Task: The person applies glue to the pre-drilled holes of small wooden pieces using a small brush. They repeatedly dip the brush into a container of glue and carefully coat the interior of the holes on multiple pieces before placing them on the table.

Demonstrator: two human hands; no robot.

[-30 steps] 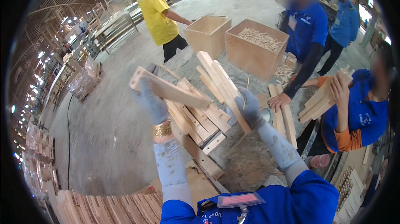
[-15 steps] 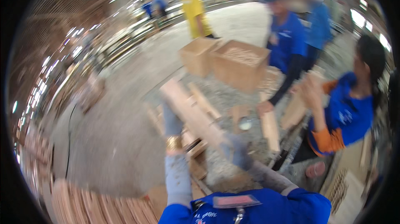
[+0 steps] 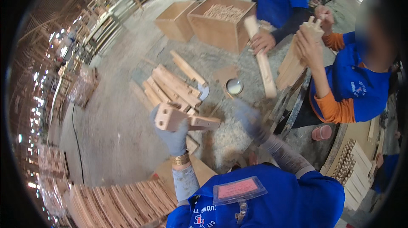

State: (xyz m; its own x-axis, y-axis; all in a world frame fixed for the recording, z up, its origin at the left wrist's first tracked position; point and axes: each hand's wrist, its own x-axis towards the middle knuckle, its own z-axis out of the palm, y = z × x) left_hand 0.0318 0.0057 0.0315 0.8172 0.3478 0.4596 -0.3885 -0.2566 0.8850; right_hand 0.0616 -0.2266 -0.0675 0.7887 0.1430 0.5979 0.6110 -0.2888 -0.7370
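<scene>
Two open crates [image 3: 221,26] beyond planks [image 3: 174,85]

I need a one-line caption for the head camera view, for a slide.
A gloved left hand grips a drilled wooden piece above stacked wooden slats, the gloved right hand free beside it.

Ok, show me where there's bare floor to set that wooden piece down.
Bare concrete floor lies left of the left hand holding the wooden piece, bordered by the loose pile of wooden pieces, the black cable and the stacked slats below. Crowded: around the small tin and the co-workers at right, and by the wooden boxes.
</scene>
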